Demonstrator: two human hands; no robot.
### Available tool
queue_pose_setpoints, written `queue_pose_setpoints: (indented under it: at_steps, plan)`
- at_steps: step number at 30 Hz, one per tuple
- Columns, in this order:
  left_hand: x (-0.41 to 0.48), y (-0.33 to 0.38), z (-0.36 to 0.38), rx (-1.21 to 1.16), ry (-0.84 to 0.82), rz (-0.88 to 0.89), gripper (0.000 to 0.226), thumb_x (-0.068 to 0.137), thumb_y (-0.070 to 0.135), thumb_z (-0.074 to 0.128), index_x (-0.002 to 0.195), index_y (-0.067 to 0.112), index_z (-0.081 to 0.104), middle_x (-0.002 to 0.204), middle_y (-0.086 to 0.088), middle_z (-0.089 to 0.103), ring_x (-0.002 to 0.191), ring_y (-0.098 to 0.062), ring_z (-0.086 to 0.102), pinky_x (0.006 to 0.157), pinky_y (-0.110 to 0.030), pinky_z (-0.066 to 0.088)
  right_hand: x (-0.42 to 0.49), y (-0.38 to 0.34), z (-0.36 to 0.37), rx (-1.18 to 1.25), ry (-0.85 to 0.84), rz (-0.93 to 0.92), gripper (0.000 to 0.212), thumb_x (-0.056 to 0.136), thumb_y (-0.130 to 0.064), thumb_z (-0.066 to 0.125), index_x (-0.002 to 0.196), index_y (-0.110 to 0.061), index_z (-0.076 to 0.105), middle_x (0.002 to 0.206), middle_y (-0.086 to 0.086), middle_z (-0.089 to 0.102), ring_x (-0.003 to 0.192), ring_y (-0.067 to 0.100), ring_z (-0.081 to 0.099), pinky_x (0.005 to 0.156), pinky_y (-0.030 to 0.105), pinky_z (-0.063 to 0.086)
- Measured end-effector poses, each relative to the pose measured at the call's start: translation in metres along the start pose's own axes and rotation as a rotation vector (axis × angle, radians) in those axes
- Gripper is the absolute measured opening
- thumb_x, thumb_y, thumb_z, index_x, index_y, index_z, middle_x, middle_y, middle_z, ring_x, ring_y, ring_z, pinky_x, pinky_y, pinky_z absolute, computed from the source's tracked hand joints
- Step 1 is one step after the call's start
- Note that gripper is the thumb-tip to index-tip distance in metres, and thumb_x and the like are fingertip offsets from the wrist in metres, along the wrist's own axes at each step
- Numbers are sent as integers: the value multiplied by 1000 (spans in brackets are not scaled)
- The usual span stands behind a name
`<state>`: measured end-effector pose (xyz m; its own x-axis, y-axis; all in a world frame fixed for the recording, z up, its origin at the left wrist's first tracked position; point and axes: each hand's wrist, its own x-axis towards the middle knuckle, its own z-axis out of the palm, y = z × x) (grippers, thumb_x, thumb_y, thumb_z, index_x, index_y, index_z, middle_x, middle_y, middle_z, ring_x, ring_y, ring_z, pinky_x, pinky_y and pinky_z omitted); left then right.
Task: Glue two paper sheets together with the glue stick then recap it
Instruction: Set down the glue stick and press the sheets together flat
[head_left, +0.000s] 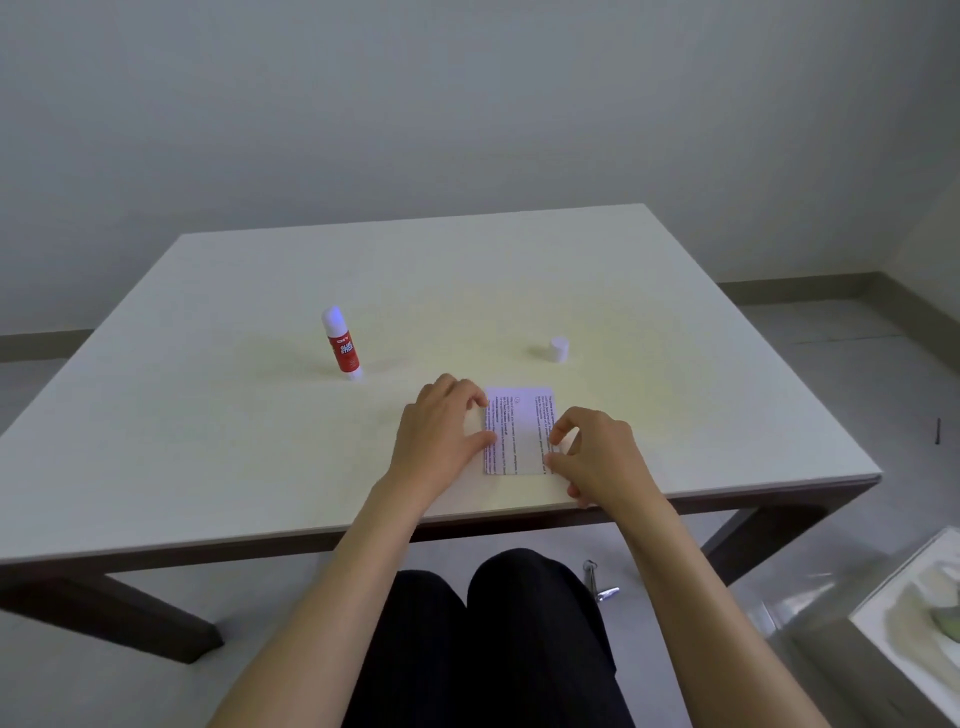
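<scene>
Printed paper sheets (519, 431) flat near the table's (208, 415) front edge, pinned from both sides. Left hand (441, 431) at the sheets' 9 o'clock edge, fingers curled, fingertips pressing down. Right hand (592, 457) at the 3 o'clock edge, thumb and forefinger pinched on the margin. Uncapped glue stick (342, 344) upright at 10 o'clock from the sheets; white cap (559, 348) apart at 1 o'clock.
</scene>
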<state>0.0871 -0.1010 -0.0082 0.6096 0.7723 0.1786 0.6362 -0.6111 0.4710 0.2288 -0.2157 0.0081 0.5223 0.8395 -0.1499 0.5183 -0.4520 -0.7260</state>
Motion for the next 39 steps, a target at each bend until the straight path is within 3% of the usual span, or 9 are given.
queue_pose_setpoints:
  at_steps: [4, 12, 16, 18, 20, 23, 28, 33, 39]
  plan:
    - [7, -15, -5, 42, -344, 161, 68, 84, 53, 56, 144, 30, 35, 156, 14, 25, 147, -14, 13, 116, -38, 11, -1, 1, 1, 7, 17, 4, 13, 82, -5, 66, 94, -7, 61, 79, 8, 56, 40, 17, 55, 37, 25, 48]
    - [3, -40, -22, 126, -384, 90, 74, 81, 62, 53, 146, 38, 27, 156, 20, 17, 148, -16, 3, 117, -54, -2, 7, -24, 20, -156, -40, -121, 21, 82, -15, 65, 103, -17, 67, 100, 8, 69, 77, 21, 58, 66, 27, 45]
    - [-3, -58, -34, 132, -388, 48, 76, 79, 63, 54, 146, 40, 24, 156, 22, 16, 148, -15, 1, 117, -53, -5, -2, -36, 40, -481, 73, -282, 28, 92, -31, 50, 113, -20, 65, 114, 2, 60, 104, 25, 54, 82, 31, 40]
    - [-4, -60, -34, 136, -375, 43, 81, 78, 65, 53, 147, 38, 21, 157, 22, 14, 148, -14, 0, 116, -54, -5, -11, -32, 51, -633, 139, -391, 42, 96, -42, 38, 127, -20, 56, 132, 2, 52, 125, 30, 41, 104, 41, 27]
    - [-5, -63, -32, 129, -366, 41, 85, 78, 66, 52, 149, 36, 16, 157, 22, 11, 148, -14, -2, 116, -53, -6, -20, -27, 61, -608, 64, -500, 58, 97, -51, 21, 144, -21, 35, 154, -2, 32, 146, 29, 10, 115, 50, -8]
    - [-6, -67, -29, 86, -379, 38, 87, 76, 70, 49, 149, 37, 14, 156, 26, 8, 148, -11, -7, 115, -52, -10, -21, -20, 71, -646, -104, -591, 80, 85, -64, -6, 151, -22, 13, 161, -10, 10, 143, 24, -25, 92, 45, -44]
    - [-6, -68, -28, 75, -401, 27, 91, 73, 72, 50, 149, 39, 12, 156, 28, 5, 147, -10, -11, 113, -53, -14, 34, -31, 58, -788, -120, -310, 78, 88, -66, 0, 151, -22, -6, 161, -9, -9, 143, 31, -26, 103, 59, -28]
    - [-4, -68, -30, 94, -458, 29, 88, 81, 59, 56, 150, 37, 5, 157, 27, -1, 146, -12, -15, 113, -54, -15, 7, -30, 83, -748, -204, -540, 91, 74, -78, -10, 150, -27, -7, 160, -13, -11, 143, 28, -27, 91, 50, -43]
    - [-3, -64, -34, 96, -508, 19, 100, 72, 71, 55, 149, 38, 1, 156, 27, -6, 144, -11, -20, 111, -54, -19, 40, -41, 58, -803, -204, -312, 75, 87, -68, 1, 150, -29, -10, 159, -16, -14, 142, 31, -28, 105, 60, -27]
